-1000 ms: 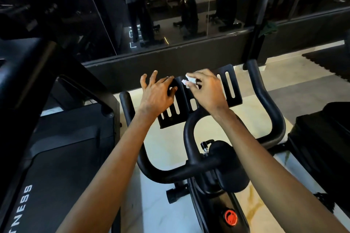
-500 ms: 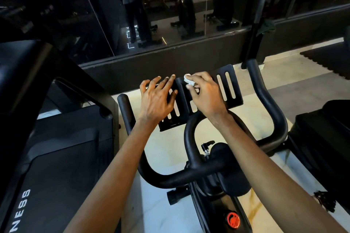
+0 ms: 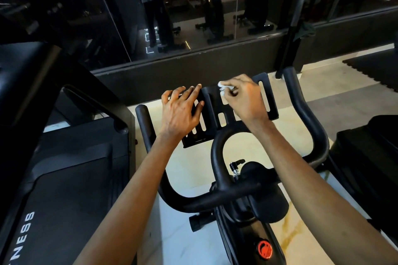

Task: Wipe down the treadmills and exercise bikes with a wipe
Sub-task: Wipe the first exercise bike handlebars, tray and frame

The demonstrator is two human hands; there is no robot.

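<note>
Black slotted tray on the exercise bike sits mid-frame above a pale marble floor. The left hand rests flat on it, fingers straight and released. The right hand pinches a small white wipe at the tray's upper edge. A treadmill fills the lower left. The dark glass wall across the top apparently reflects gym machines.

I see white wipe, black slotted tray, black handlebars, red knob, cream veined floor.
</note>
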